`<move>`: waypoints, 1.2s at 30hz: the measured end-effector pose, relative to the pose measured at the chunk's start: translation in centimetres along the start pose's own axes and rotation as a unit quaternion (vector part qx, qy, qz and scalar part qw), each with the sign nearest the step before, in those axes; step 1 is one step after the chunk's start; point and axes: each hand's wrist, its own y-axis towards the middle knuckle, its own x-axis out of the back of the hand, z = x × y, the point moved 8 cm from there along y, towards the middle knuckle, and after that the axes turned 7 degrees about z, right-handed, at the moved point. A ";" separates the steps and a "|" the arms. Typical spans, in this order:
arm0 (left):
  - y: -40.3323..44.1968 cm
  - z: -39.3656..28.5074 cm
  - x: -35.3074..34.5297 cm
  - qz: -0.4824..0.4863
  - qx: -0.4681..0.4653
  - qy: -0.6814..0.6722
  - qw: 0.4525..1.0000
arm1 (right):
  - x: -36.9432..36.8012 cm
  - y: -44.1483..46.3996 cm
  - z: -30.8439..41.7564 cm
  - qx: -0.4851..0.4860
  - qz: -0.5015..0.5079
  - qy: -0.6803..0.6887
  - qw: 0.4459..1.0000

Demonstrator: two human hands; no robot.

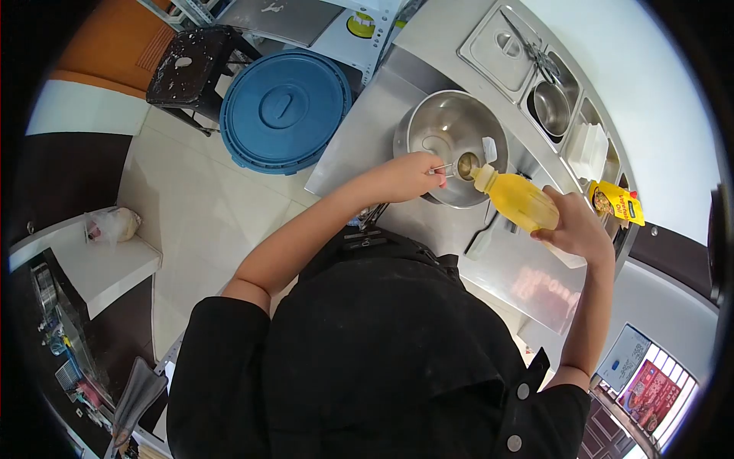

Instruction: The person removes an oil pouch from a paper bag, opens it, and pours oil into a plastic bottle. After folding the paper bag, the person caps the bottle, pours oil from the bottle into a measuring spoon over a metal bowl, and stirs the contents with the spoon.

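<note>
My left hand (417, 174) is closed round the thin handle of a small metal measuring cup (467, 164). That cup is over a large steel mixing bowl (451, 115) on the metal counter. Wrapped round a squeeze bottle (518, 200) of yellow liquid is my right hand (579, 222). The bottle is tilted, and its pale cap is at the cup's rim; whether liquid is flowing I cannot make out. A small white piece (489, 148) shows against the bowl's inner wall.
A dark-handled spatula (482, 239) lies on the counter. Behind the bowl are a steel pan insert (550, 109), tongs (539, 61), white containers (587, 151) and a yellow pouch (616, 202). A blue lidded bin (284, 111) and black stool (191, 73) stand on the left.
</note>
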 end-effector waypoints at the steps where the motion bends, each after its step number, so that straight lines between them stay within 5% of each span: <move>1: 0.0 0.0 0.0 0.000 0.000 -0.001 1.000 | 0.0 0.0 0.0 0.000 0.001 -0.001 1.000; 17: -0.2 0.5 0.2 0.008 0.004 -0.123 0.992 | -2.5 0.6 -1.7 0.063 -0.077 0.067 0.993; 25: -0.4 -0.9 0.3 0.059 0.006 -0.210 0.976 | -7.6 1.7 -3.1 0.162 -0.221 0.264 0.925; 36: -0.3 -2.9 -0.6 0.066 -0.018 -0.167 0.984 | -13.0 2.8 -3.1 0.146 -0.331 0.407 0.839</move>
